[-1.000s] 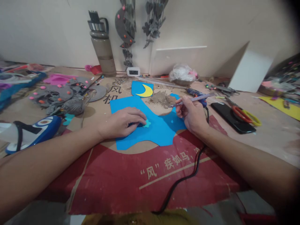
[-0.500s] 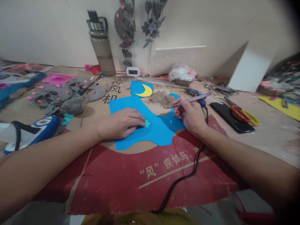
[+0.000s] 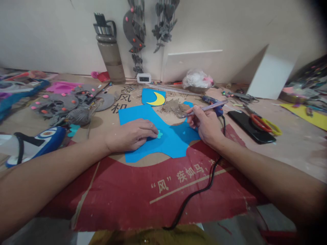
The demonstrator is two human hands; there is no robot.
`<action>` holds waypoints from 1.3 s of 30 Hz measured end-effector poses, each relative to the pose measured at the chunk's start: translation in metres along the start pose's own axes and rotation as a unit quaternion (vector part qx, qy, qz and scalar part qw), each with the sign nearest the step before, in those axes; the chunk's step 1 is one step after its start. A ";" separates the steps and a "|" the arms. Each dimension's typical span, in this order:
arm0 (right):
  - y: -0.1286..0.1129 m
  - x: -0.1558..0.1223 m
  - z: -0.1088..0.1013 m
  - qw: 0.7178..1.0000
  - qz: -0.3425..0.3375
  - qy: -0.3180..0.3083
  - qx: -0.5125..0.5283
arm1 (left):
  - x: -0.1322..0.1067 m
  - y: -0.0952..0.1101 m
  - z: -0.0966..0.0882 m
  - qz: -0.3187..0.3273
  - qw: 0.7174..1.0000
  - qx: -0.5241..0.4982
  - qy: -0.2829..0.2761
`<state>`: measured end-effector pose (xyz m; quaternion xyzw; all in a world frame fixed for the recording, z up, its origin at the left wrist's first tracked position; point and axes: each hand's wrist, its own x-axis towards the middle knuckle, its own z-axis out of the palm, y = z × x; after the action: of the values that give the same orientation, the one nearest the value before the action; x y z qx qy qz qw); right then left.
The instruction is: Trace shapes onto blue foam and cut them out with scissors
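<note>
A cut blue sheet (image 3: 166, 144) with curved edges lies flat in front of me. My left hand (image 3: 134, 135) rests on its left part, fingers curled together, with the fingertips on the edge of a small teal flower cutout (image 3: 159, 134). Over the sheet's right arm, my right hand (image 3: 208, 126) is closed around a slim, pale purple pen-like stick (image 3: 213, 105), which slants down to the left. Behind that hand lies a blue glue gun (image 3: 209, 100), partly hidden. Beyond the sheet is a blue piece (image 3: 145, 96) bearing a yellow crescent moon (image 3: 158, 99).
Red and brown cardboard (image 3: 122, 200) covers the work surface, crossed by a black cord (image 3: 190, 200). Scissors (image 3: 260, 123) lie on a black phone (image 3: 245, 124) at right. A bottle (image 3: 109, 58), small clock (image 3: 143, 78), grey felt decorations (image 3: 61, 102) and a blue-white slipper-like item (image 3: 38, 146) stand around.
The whole view has shifted very slightly. Both hands keep nearly the same pose and place on the blue sheet, and the stick is still in my right hand.
</note>
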<state>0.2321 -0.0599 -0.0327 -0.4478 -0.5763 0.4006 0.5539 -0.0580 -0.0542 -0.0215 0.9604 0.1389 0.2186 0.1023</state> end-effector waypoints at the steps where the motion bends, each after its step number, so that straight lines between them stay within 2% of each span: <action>1: 0.000 0.000 0.000 1.000 -0.004 -0.004 -0.004 | -0.001 -0.001 0.001 0.000 1.000 -0.003 0.002; 9: 0.001 0.000 0.002 1.000 -0.002 -0.018 0.019 | -0.002 0.001 -0.001 0.004 1.000 0.023 -0.005; 14: -0.001 0.000 0.004 0.999 0.005 -0.013 0.029 | -0.002 0.002 -0.003 -0.018 0.999 0.025 -0.021; 22: 0.003 0.001 0.004 0.999 0.014 -0.011 0.032 | -0.001 -0.003 -0.002 0.025 1.000 0.013 0.002; 33: 0.007 0.003 0.002 0.999 0.015 -0.009 0.035 | 0.000 0.001 -0.002 -0.004 1.000 0.016 0.000; 39: 0.006 0.002 0.001 0.999 0.017 -0.009 0.041 | 0.000 -0.001 -0.001 0.005 1.000 0.003 0.000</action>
<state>0.2315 -0.0562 -0.0384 -0.4311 -0.5568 0.4370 0.5596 -0.0591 -0.0535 -0.0208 0.9615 0.1348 0.2183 0.0984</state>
